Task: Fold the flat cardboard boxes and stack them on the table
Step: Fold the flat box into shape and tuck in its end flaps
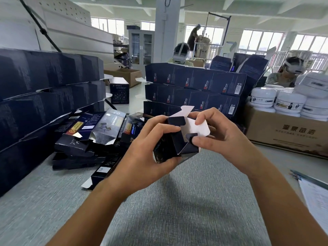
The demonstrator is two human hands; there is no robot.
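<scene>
While half-folded, dark, white-lined cardboard box (177, 142).

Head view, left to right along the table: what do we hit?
Tall stack of folded dark boxes → pile of flat dark boxes → left hand → box being folded, held by both hands → right hand → brown carton with white jars on top.

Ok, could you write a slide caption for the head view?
Left hand and right hand fold the flaps of a dark box above the table, stacked boxes behind.
</scene>
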